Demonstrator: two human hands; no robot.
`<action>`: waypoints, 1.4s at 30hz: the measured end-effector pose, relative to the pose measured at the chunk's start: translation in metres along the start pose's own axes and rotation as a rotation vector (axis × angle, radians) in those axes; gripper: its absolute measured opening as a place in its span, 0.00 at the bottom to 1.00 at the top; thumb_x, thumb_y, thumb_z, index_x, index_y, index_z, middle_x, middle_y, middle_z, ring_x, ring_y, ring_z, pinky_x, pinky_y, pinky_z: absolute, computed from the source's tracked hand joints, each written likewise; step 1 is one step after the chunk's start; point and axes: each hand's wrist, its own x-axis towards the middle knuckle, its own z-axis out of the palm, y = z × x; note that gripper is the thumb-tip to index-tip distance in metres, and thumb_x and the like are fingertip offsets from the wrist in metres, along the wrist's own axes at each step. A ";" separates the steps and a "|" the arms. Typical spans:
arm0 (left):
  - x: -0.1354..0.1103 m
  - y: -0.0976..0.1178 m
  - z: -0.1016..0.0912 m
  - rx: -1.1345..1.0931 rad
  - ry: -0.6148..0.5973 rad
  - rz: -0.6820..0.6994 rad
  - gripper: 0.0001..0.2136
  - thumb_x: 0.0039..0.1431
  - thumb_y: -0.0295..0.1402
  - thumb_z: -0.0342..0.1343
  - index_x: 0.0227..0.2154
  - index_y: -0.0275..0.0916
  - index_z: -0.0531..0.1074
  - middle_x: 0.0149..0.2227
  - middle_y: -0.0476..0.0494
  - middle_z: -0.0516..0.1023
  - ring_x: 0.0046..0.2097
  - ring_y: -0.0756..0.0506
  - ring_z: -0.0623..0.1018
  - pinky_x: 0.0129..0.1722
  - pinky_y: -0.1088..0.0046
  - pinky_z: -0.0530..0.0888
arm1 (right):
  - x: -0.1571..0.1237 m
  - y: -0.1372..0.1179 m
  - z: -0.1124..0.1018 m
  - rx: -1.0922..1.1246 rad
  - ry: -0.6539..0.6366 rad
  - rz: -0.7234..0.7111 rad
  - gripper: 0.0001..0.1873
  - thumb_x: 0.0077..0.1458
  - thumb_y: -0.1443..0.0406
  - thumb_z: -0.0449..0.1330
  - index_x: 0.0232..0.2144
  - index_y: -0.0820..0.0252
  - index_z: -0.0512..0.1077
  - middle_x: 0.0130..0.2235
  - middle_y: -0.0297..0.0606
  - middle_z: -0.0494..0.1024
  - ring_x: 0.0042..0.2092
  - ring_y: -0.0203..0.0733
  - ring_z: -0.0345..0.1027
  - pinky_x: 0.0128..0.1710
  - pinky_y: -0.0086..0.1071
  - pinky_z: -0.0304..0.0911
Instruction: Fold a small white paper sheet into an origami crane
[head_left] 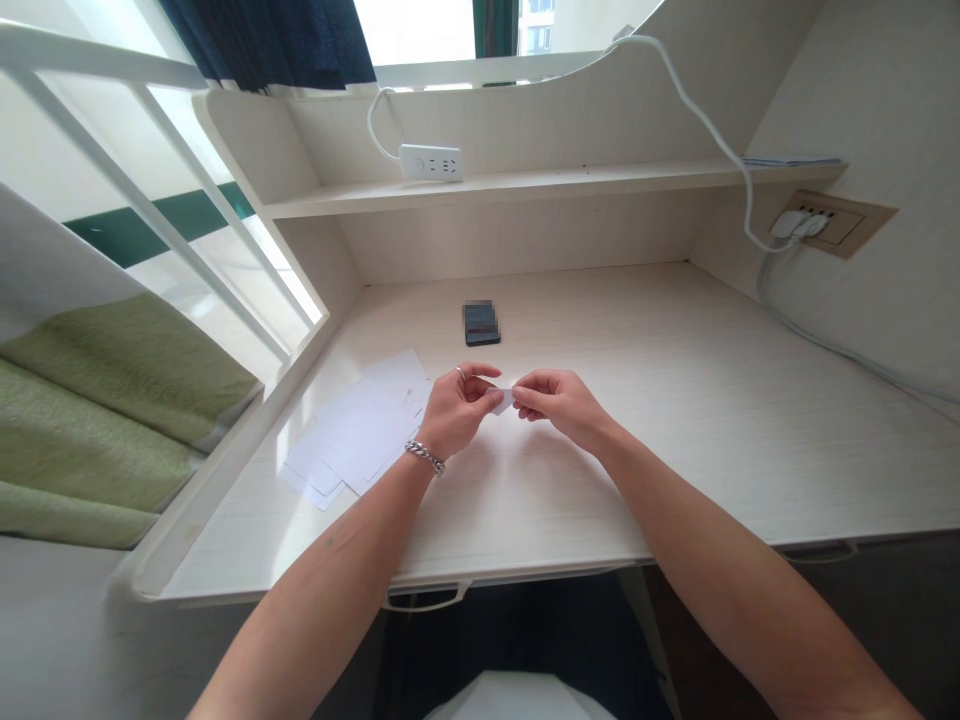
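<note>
A small folded piece of white paper (502, 403) is held between both hands above the desk. My left hand (458, 408), with a ring and a chain bracelet, pinches its left side between thumb and fingers. From the right, my right hand (559, 402) grips the other edge with its fingertips. The fingers cover much of the paper, so its full shape is hidden. Just beyond the hands lies a dark phone-like object (481, 324), its surface blurred. Several loose white sheets (360, 425) overlap on the desk to the left of my left hand.
The pale wooden desk (750, 420) has a raised shelf (540, 185) along its back, bearing a white power strip (430, 162). A white cable (701, 115) runs to a wall socket (840, 222) at right. White rails (172, 230) and a green-grey cloth (97, 400) border the left side.
</note>
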 end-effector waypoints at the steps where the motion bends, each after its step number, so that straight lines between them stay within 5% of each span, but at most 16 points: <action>1: 0.000 0.000 0.000 0.003 0.002 0.001 0.15 0.47 0.30 0.65 0.39 0.33 0.71 0.26 0.45 0.79 0.30 0.48 0.78 0.33 0.71 0.74 | 0.000 0.000 -0.001 -0.001 -0.009 0.013 0.10 0.48 0.60 0.64 0.28 0.63 0.75 0.27 0.38 0.76 0.28 0.37 0.69 0.30 0.32 0.65; 11: 0.000 0.001 -0.001 0.194 -0.092 -0.063 0.10 0.51 0.38 0.62 0.30 0.34 0.76 0.26 0.43 0.78 0.29 0.49 0.76 0.30 0.73 0.72 | -0.002 -0.002 -0.001 -0.177 0.010 -0.059 0.09 0.48 0.61 0.63 0.25 0.63 0.75 0.24 0.38 0.76 0.26 0.36 0.68 0.29 0.32 0.64; 19: 0.002 0.000 -0.003 0.294 0.025 -0.006 0.09 0.52 0.38 0.60 0.27 0.35 0.74 0.23 0.46 0.76 0.26 0.50 0.73 0.26 0.74 0.68 | 0.001 -0.004 -0.006 -0.018 0.008 0.007 0.13 0.50 0.57 0.63 0.31 0.63 0.76 0.31 0.41 0.78 0.30 0.37 0.71 0.33 0.33 0.69; 29: 0.000 -0.001 0.000 0.390 0.008 0.016 0.10 0.53 0.39 0.59 0.28 0.36 0.75 0.24 0.45 0.77 0.27 0.49 0.73 0.26 0.74 0.67 | 0.003 0.006 0.001 -0.222 0.062 -0.131 0.08 0.52 0.61 0.59 0.27 0.60 0.71 0.26 0.36 0.75 0.29 0.37 0.67 0.31 0.32 0.64; 35: -0.001 0.000 -0.001 0.419 0.029 0.066 0.09 0.54 0.38 0.58 0.27 0.36 0.74 0.24 0.46 0.76 0.26 0.49 0.72 0.26 0.75 0.66 | 0.001 0.000 0.003 -0.130 0.015 -0.100 0.10 0.54 0.59 0.57 0.30 0.61 0.70 0.29 0.37 0.74 0.31 0.38 0.68 0.31 0.32 0.65; 42: -0.002 0.002 0.000 0.465 -0.001 0.042 0.09 0.53 0.38 0.57 0.28 0.37 0.76 0.25 0.46 0.77 0.26 0.49 0.71 0.26 0.75 0.65 | -0.003 -0.002 0.004 -0.410 0.062 -0.171 0.06 0.53 0.64 0.56 0.26 0.58 0.69 0.26 0.34 0.73 0.29 0.37 0.65 0.31 0.31 0.61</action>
